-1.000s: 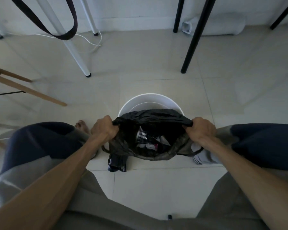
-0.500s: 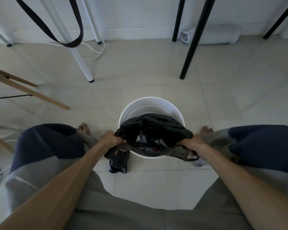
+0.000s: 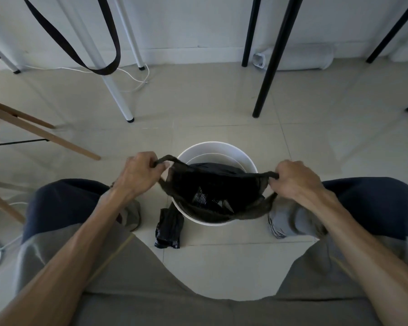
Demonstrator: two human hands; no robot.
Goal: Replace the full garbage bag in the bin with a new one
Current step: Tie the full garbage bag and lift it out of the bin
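A round white bin (image 3: 216,148) stands on the tiled floor between my knees. A full black garbage bag (image 3: 212,182) sits in it, its mouth stretched wide, with striped rubbish showing inside. My left hand (image 3: 139,172) grips the bag's left handle loop, pulled out past the bin's left rim. My right hand (image 3: 295,178) grips the right handle loop, pulled out past the right rim. A folded black bag bundle (image 3: 169,228) lies on the floor just left of the bin's near side.
A white table leg (image 3: 118,95) and a black leg (image 3: 269,74) stand beyond the bin. Wooden chair legs (image 3: 45,135) angle in from the left. A dark strap (image 3: 99,67) hangs at top left. White cables lie on the floor at both sides.
Both hands have moved apart and slid onto the bag's handle loops, stretching the bag's mouth wider over the bin. The view has shifted slightly.
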